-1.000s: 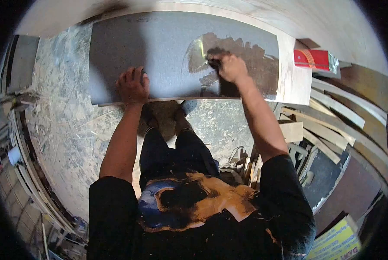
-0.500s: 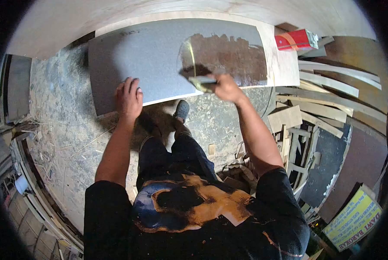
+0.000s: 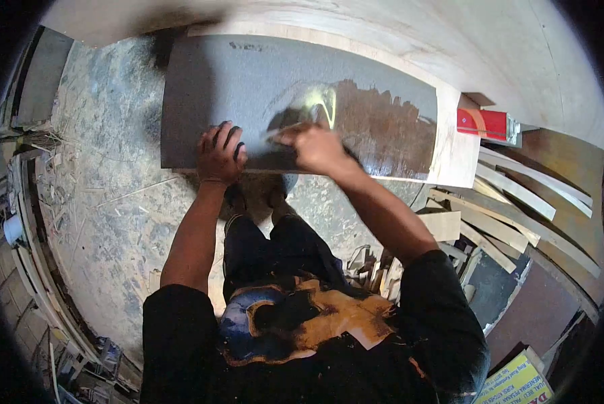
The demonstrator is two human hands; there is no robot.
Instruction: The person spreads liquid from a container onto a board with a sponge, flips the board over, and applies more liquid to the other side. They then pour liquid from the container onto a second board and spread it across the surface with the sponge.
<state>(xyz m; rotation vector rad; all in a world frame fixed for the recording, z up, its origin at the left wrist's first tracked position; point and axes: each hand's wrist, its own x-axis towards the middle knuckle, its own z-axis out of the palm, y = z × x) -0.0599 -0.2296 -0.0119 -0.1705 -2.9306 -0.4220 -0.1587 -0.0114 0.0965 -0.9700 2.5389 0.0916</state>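
Observation:
A grey panel lies on a pale wooden board. Its right part carries a brown, wet-looking coating, and a bright yellowish streak shows at the coating's left edge. My left hand rests with fingers spread on the panel's near edge. Over the panel's middle, my right hand is closed round a flat spreading tool, of which only a thin edge shows at the fingertips, low against the surface.
A red can stands at the right end of the board. Wood strips and offcuts are piled on the right. A yellow-green printed sign lies at lower right. Wood scraps litter the floor on the left.
The view has shifted, so the panel sits lower and further right. My right hand has moved left along the panel with the tool, away from the coating. My left hand stays at the near edge.

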